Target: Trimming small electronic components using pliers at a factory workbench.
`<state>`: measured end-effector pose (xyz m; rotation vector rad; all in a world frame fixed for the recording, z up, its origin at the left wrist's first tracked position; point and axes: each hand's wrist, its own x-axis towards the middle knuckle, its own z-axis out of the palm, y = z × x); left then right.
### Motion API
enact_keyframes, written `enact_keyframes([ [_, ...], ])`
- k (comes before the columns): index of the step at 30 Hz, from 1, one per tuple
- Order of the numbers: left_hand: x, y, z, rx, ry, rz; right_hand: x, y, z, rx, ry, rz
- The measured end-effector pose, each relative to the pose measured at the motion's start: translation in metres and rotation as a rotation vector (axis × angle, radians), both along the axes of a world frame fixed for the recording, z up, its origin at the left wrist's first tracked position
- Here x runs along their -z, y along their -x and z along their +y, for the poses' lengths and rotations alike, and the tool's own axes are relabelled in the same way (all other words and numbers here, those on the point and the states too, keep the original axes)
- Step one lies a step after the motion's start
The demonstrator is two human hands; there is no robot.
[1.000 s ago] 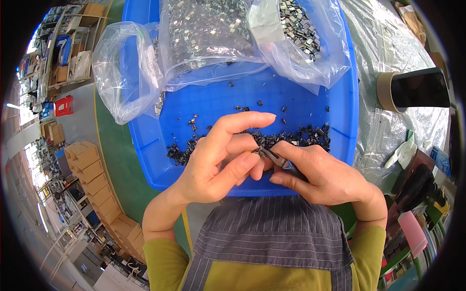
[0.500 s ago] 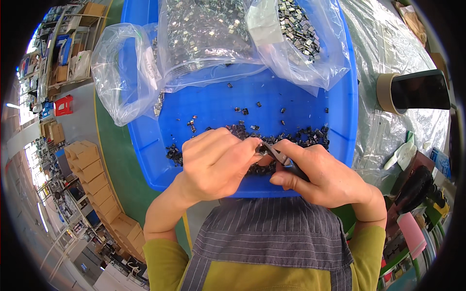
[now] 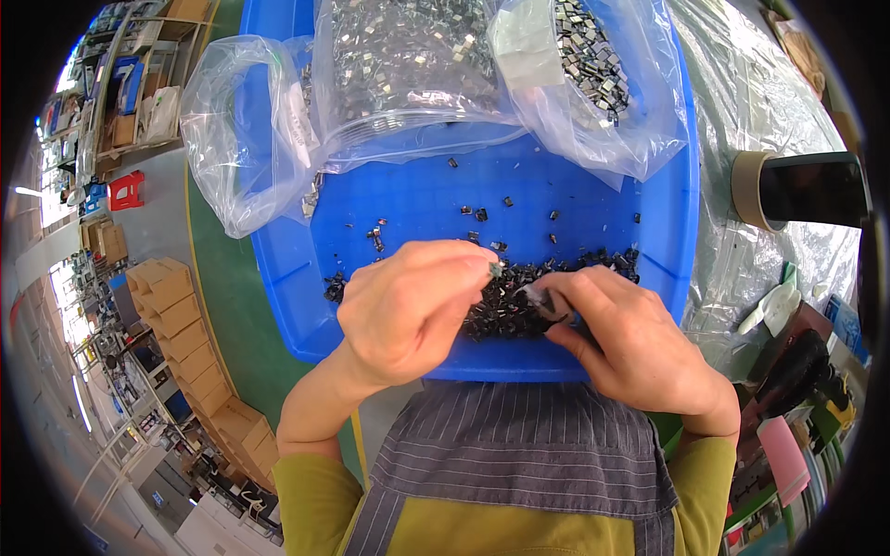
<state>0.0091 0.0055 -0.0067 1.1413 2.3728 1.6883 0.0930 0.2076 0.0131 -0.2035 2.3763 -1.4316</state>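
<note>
Above the near part of a blue plastic tray (image 3: pixel 426 208), my left hand (image 3: pixel 408 310) is closed, pinching a small greenish piece (image 3: pixel 496 270) at its fingertips. To its right, my right hand (image 3: pixel 640 338) wraps around dark-handled pliers (image 3: pixel 554 310), which are partly hidden by the fingers and smeared by motion. A gap separates the pliers from the piece in my left hand. Beneath both hands lies a heap of small black fragments (image 3: pixel 505 301), with a few stray bits (image 3: pixel 480 214) farther up the tray.
At the tray's far side lie a clear bag (image 3: pixel 408 56) full of small metallic parts, an open bag (image 3: pixel 593 65) of similar parts, and a crumpled clear bag (image 3: pixel 246 139). On the plastic-covered table to the right, a phone (image 3: pixel 816 190) leans on a tape roll (image 3: pixel 749 190).
My right hand and the pliers have drawn away from my left fingertips, slightly to the right and down. My left hand still pinches at nearly the same place. The whole view has shifted slightly.
</note>
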Motion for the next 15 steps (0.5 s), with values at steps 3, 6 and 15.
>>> enact_keyframes([
  [3,-0.004,0.003,-0.002,0.089,0.082,0.090,0.004,-0.001,0.001,0.145,0.012,0.087],
  [6,-0.003,0.005,-0.003,0.160,0.121,0.141,0.007,-0.005,-0.001,0.126,-0.183,0.181],
  [15,-0.002,0.003,0.005,0.187,0.120,0.228,0.014,-0.007,-0.006,0.018,-0.340,0.273],
])
